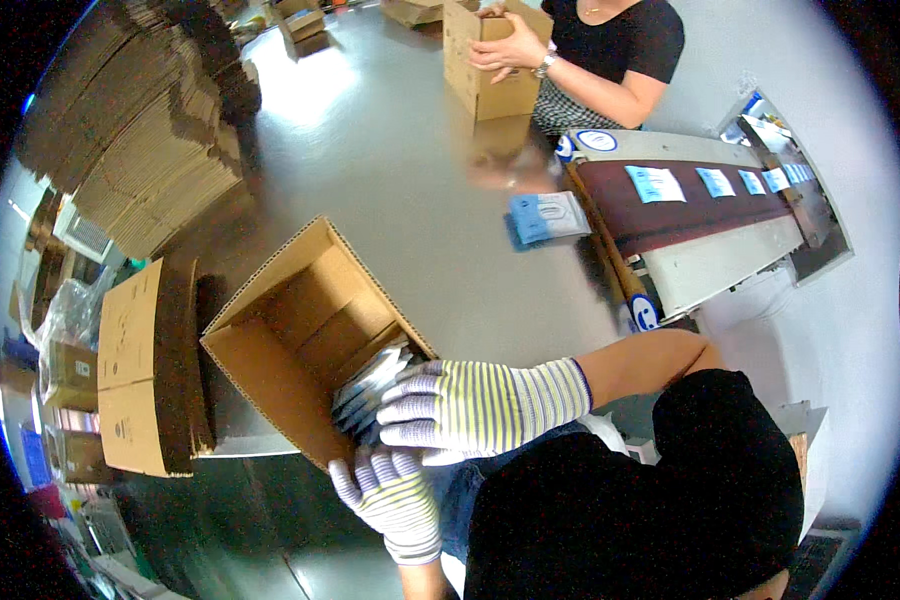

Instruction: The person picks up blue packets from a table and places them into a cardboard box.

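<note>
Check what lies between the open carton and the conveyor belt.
In the head view: at least one blue-and-white packet, close to the conveyor belt; the rest, up to the open carton, is bare grey tabletop.

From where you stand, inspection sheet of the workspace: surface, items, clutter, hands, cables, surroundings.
Surface: grey, shiny table.
Job's things: open carton, with blue-and-white packets inside.
Clutter: tall stack of flattened cardboard and upright folded cartons at left; packet pile by the conveyor.
Hands: both gloved; left hand at the carton's near edge, right hand with fingers at the packets. Grip: cannot tell.
Cables: none clearly made out.
Surroundings: co-worker across the table, hands on another carton; packets spaced along the conveyor.
</note>
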The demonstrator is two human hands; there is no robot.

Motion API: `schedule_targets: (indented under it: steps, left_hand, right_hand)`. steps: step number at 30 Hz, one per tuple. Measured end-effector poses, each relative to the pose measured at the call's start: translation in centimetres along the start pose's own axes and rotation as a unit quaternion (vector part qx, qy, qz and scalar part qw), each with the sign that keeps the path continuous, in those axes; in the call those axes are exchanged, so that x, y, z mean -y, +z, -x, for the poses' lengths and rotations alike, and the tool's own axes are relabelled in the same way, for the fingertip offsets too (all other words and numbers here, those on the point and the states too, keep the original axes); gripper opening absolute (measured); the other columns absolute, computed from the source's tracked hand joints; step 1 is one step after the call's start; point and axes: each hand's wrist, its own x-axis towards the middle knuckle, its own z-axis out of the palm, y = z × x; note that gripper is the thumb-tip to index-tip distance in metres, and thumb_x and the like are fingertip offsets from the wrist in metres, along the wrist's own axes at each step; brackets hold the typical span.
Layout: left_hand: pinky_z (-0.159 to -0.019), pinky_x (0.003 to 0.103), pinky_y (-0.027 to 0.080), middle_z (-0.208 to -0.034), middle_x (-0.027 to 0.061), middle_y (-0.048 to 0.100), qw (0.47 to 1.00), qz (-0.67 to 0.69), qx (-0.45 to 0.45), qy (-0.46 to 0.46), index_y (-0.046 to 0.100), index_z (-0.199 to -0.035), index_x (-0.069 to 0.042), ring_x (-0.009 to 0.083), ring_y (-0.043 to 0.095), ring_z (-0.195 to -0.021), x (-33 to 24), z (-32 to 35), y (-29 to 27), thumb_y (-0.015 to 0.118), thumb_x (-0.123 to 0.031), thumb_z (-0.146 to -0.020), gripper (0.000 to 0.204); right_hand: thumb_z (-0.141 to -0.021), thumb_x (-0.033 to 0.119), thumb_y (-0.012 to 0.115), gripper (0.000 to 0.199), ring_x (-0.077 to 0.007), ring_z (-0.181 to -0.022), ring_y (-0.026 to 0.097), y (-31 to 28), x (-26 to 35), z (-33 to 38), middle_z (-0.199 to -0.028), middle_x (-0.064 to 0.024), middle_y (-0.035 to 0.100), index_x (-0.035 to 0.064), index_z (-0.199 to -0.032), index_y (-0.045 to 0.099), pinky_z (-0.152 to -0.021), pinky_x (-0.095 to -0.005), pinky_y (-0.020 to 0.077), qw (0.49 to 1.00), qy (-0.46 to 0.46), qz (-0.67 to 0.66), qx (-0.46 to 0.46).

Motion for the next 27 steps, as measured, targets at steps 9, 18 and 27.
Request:
schedule_targets:
  steps: [9,18,27]
  left_hand:
    - [-0.098,0.051,0.037,-0.088,0.0075,0.054,0.999,0.032,-0.025,0.017,0.053,-0.098,-0.009,0.0242,0.055,-0.085,0.5,-1.3,-0.1,0.059,-0.025,-0.083,0.022]
    - [-0.102,0.051,0.033,-0.091,0.0051,0.053,0.998,0.037,-0.041,0.010,0.052,-0.100,-0.011,0.0235,0.054,-0.091,0.6,-2.0,-0.4,0.063,-0.021,-0.082,0.023]
    - [-0.108,0.061,0.023,-0.084,0.0038,0.056,0.999,0.042,-0.008,-0.020,0.060,-0.096,-0.012,0.0236,0.055,-0.090,0.0,-3.0,-1.0,0.065,-0.019,-0.076,0.022]
  right_hand:
    - [-0.079,0.029,0.067,0.042,-0.0279,-0.115,0.053,-4.5,-3.0,3.1,-0.120,-0.0104,0.057,0.0087,-0.114,0.055,-0.098,-0.0433,0.0430,0.996,0.045,0.013,-0.079]
    - [-0.084,0.034,0.062,0.039,-0.0290,-0.104,0.058,-7.2,-11.9,8.9,-0.111,-0.0121,0.060,0.0086,-0.115,0.058,-0.090,-0.0436,0.0463,0.974,0.143,0.172,-0.022]
    - [-0.087,0.037,0.059,0.045,-0.0359,-0.101,0.060,-14.5,-25.6,15.7,-0.109,-0.0218,0.062,-0.0002,-0.113,0.059,-0.090,-0.0422,0.0461,0.846,0.478,0.154,0.179]
